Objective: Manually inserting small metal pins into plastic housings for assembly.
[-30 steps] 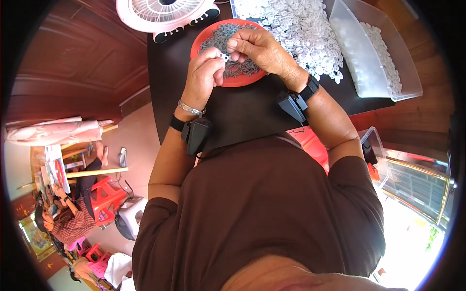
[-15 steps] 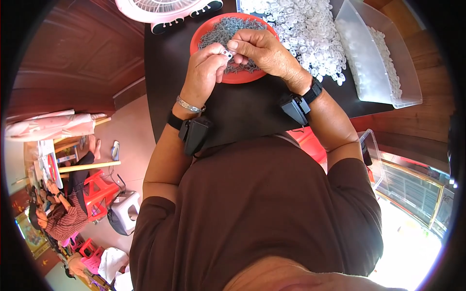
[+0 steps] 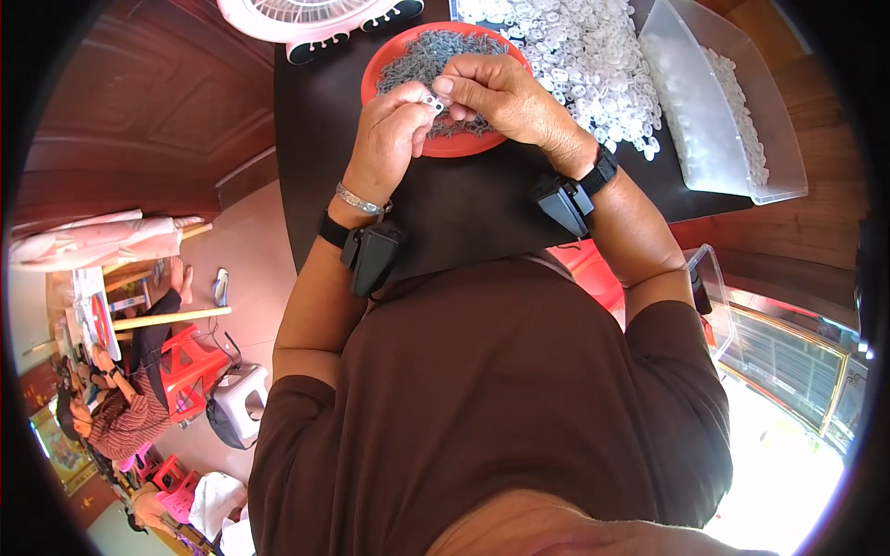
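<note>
Both my hands meet over a round red tray heaped with grey screws. Between the thumb and forefinger of my left hand is a small white plastic piece with holes. My right hand is pinched beside it, fingertips close to that piece. Whatever its fingertips hold is too small to make out. A pile of similar white plastic pieces spreads over the dark table to the right of the tray.
A clear plastic bin with more white pieces stands at the right of the black table. A pink-and-white fan is at the far left. Off to the left, another person sits near red stools.
Almost nothing differs. My hands keep the same pinch over the tray, and the tray's place in the picture shifts only slightly.
</note>
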Demonstrator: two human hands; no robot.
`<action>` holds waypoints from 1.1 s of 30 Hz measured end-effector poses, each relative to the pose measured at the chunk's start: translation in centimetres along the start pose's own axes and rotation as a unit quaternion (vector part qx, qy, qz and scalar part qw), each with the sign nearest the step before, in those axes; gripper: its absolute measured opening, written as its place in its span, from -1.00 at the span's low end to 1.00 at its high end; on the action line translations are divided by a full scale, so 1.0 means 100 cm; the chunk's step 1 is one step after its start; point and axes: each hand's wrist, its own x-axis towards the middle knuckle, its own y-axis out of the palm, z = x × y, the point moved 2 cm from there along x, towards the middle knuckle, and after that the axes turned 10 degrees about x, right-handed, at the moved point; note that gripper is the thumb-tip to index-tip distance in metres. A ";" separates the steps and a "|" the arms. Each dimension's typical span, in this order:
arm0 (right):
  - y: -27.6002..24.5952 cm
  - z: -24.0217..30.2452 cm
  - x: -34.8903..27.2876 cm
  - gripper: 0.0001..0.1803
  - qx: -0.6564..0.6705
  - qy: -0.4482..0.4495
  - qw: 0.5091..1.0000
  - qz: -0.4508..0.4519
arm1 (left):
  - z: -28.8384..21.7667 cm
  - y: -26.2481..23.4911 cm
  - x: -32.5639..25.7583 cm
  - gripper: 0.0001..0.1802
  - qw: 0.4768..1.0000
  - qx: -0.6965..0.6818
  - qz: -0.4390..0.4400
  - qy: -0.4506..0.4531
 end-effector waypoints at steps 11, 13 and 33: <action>0.003 0.003 -0.002 -0.71 -0.070 -0.034 0.997 -0.004 | -0.002 0.002 -0.002 -0.76 0.999 0.034 0.017 0.013; 0.003 0.004 -0.002 -0.70 -0.064 -0.022 0.998 -0.001 | -0.004 0.002 -0.002 -0.76 0.999 0.040 0.022 0.006; -0.007 -0.002 0.002 -0.71 0.039 -0.029 0.998 -0.026 | 0.003 -0.001 0.002 -0.79 1.000 0.020 0.005 -0.013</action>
